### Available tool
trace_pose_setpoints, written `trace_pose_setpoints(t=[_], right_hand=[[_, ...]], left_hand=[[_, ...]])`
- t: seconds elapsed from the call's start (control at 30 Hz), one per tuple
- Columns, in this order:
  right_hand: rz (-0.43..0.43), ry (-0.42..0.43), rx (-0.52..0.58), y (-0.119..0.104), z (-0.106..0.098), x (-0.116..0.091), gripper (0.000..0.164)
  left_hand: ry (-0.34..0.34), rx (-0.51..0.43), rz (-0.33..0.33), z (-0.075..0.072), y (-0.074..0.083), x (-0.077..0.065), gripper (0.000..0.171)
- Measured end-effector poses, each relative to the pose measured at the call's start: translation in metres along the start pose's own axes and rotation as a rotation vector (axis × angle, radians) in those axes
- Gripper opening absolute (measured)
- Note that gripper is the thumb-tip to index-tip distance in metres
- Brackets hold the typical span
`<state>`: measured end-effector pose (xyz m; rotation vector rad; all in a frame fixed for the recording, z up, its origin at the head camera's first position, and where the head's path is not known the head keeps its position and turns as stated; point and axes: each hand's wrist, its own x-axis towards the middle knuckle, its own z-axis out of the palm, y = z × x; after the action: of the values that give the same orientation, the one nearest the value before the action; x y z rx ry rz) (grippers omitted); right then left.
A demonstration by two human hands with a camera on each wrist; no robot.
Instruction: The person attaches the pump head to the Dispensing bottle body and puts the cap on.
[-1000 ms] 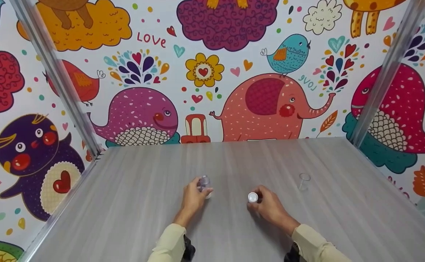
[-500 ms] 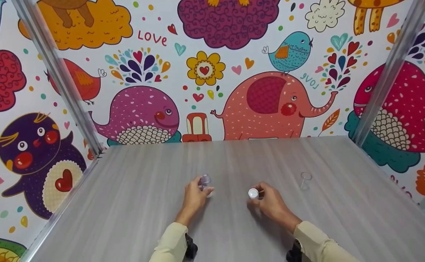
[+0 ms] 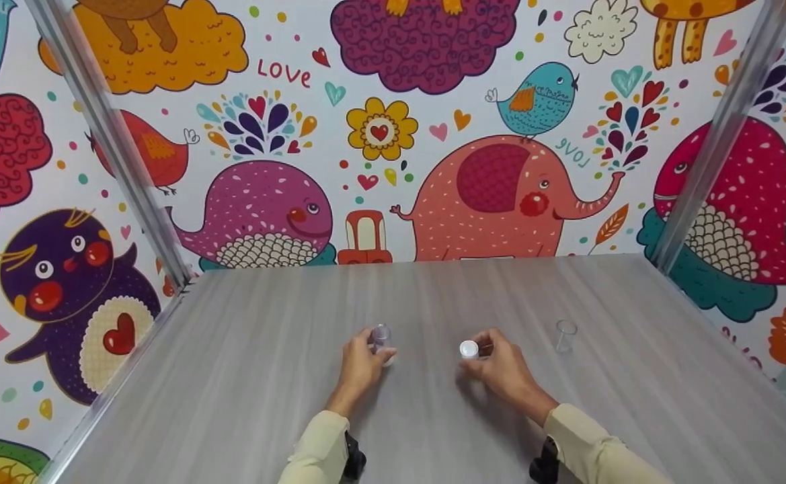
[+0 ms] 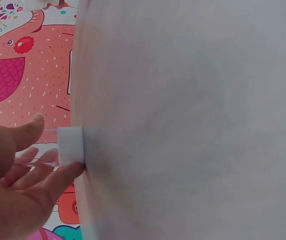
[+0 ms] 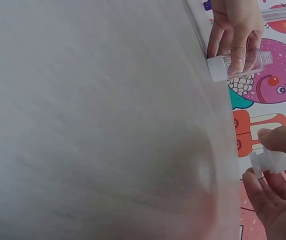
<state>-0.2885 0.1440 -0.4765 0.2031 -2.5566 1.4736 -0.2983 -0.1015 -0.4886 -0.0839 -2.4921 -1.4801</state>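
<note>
My left hand grips a small clear bottle between thumb and fingers, left of the table's middle. The bottle stands upright on a white base; its threaded neck is uncovered at the top in the right wrist view. To the right, my right hand pinches a small white cap-like piece with a round top. In the right wrist view that white piece sits between thumb and fingertips, above the table and apart from the bottle; part of it is hidden by the fingers.
A clear open cylinder, like a see-through cover, stands on the table beyond my right hand. The wood-grain table runs back to a wall with cartoon animals. Metal posts rise at both back corners.
My right hand has moved slightly away from me with the white cap-like piece. The left hand keeps its hold on the bottle in nearly the same spot.
</note>
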Motion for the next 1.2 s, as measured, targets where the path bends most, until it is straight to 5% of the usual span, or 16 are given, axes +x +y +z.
trace_pose_setpoints(t=[1.2], right_hand=[[-0.106, 0.006, -0.014, -0.027, 0.005, 0.012, 0.03]], left_hand=[[0.039, 0.028, -0.02, 0.002, 0.003, -0.002, 0.034]])
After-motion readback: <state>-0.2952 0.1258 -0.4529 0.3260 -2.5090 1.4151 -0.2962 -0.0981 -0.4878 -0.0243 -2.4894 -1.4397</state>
